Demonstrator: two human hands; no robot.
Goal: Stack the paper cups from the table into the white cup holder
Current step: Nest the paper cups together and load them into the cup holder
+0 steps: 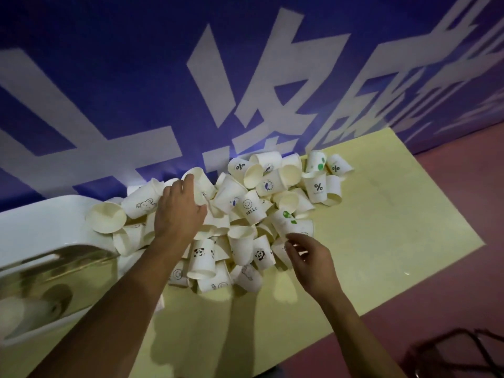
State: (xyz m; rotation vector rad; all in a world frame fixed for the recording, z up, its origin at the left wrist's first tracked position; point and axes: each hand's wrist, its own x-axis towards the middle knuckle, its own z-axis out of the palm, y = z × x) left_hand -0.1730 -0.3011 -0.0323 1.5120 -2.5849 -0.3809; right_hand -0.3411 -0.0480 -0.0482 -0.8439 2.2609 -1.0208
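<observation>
Yellow table (pixel 368 255), near edge bare. R hand (pixel 313 264): fingers loosely curled, tips just beside a panda cup (pixel 262 255) at pile's near right; can't tell if pinching. Cup pile (pixel 245 214) mid-table, jumbled, most on sides. L hand (pixel 178 211): fingers wrapped over a cup (pixel 197 184) at pile's far left. White cup holder (pixel 46 236) at left, touching pile. Blue banner (pixel 136 91) w/ white lettering behind.

Left hand (pixel 178 211) reaches far forward, palm down, fingers (pixel 191 181) curled. Right hand (pixel 313 261) stays nearer, fingers loosely bent.
</observation>
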